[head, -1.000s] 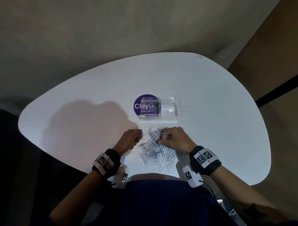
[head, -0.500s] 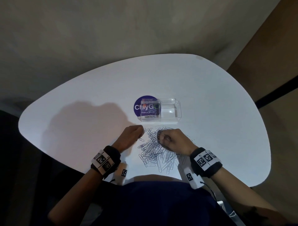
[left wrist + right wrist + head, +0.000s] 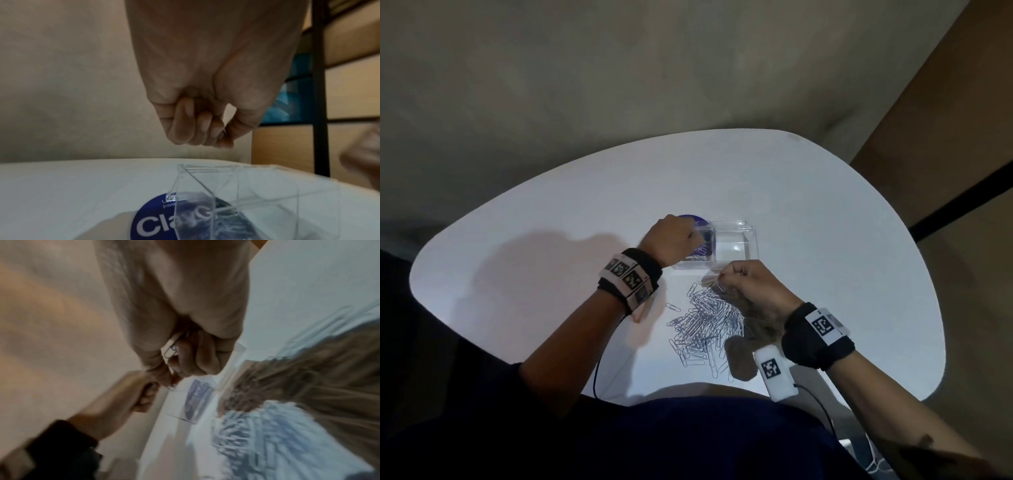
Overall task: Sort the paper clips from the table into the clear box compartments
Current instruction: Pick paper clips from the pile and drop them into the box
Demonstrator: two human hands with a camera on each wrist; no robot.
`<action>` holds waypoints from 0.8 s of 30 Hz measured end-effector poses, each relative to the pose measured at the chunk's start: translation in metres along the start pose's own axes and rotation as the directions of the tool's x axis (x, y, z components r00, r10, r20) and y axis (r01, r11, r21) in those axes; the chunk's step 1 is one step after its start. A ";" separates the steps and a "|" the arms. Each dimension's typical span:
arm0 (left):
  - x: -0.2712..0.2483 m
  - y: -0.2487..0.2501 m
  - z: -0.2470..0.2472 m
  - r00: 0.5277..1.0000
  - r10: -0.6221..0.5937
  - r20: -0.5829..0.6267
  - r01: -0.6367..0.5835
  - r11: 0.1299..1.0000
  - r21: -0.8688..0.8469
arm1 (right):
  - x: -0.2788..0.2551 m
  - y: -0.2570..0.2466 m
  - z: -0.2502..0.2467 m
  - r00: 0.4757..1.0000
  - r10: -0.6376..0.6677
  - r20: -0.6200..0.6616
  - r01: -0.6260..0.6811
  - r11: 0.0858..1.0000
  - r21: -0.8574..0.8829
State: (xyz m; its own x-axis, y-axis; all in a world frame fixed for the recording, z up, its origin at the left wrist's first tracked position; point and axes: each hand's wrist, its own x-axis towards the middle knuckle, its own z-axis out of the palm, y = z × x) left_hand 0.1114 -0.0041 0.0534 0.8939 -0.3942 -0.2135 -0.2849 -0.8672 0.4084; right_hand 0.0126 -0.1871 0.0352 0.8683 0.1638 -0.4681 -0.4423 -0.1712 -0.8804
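Observation:
A heap of silver paper clips (image 3: 705, 322) lies on the white table (image 3: 551, 260) in front of me, blurred in the right wrist view (image 3: 257, 434). The clear box (image 3: 753, 236) stands just behind it. My left hand (image 3: 692, 237) hovers over the box's left compartment, which holds some clips. Its thumb and forefinger (image 3: 224, 134) pinch a thin clip above the box (image 3: 205, 167). My right hand (image 3: 722, 278) is raised over the heap's far edge, near the box's front wall. Its curled fingers (image 3: 172, 379) hold a paper clip (image 3: 170, 350).
A round blue sticker (image 3: 152, 224) lies under the box's left half. One stray clip (image 3: 673, 306) sits left of the heap. The table's near edge meets my dark blue clothing (image 3: 688, 438). A black metal frame (image 3: 318, 81) stands beyond the table at right.
My left hand has lifted from the heap's left side and moved forward over the box's left compartment. My right hand has risen from the heap with a clip.

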 end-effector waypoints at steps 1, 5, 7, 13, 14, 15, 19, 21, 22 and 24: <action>0.004 0.003 0.003 0.999 0.003 0.045 -0.007 0.996 0.085 | 0.001 -0.010 -0.001 1.000 0.015 0.012 -0.015 1.000 0.012; 0.012 0.004 0.010 0.989 -0.010 0.146 -0.009 0.992 0.129 | 0.014 -0.046 -0.003 0.997 0.073 -0.001 -0.073 0.997 0.036; 0.011 -0.002 0.011 0.993 0.005 0.121 -0.005 1.000 0.002 | 0.028 -0.057 -0.002 0.997 0.072 -0.034 -0.073 0.997 -0.026; -0.017 -0.034 0.012 0.940 0.068 -0.334 -0.159 0.954 -0.254 | 0.072 -0.067 0.011 0.999 0.030 -0.034 -0.040 0.940 -0.339; -0.024 -0.038 0.014 0.917 0.068 -0.393 -0.179 0.950 -0.254 | 0.079 -0.068 0.015 0.999 0.004 -0.050 -0.025 0.905 -0.424; -0.031 -0.040 0.015 0.902 0.060 -0.428 -0.184 0.949 -0.254 | 0.085 -0.069 0.019 0.998 -0.026 -0.065 -0.011 0.859 -0.511; -0.056 -0.042 0.022 0.922 -0.036 -0.384 -0.076 0.959 -0.272 | 0.096 -0.070 0.033 0.996 -0.074 -0.046 0.019 0.699 -0.714; -0.067 -0.042 0.027 0.935 -0.059 -0.348 -0.042 0.960 -0.278 | 0.097 -0.070 0.037 0.997 -0.079 -0.018 0.037 0.640 -0.767; -0.072 -0.044 0.031 0.937 -0.069 -0.342 -0.035 0.957 -0.289 | 0.096 -0.070 0.037 0.997 -0.079 0.005 0.053 0.613 -0.788; -0.080 -0.047 0.038 0.944 -0.094 -0.316 -0.010 0.950 -0.313 | 0.091 -0.072 0.035 0.996 -0.070 0.059 0.088 0.583 -0.808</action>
State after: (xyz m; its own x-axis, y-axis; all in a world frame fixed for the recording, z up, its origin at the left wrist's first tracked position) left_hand 0.0400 0.0562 0.0176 0.9801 -0.1943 0.0404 -0.1711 -0.7245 0.6677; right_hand 0.1160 -0.1262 0.0535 0.8824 0.2321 -0.4092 0.0004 -0.8702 -0.4927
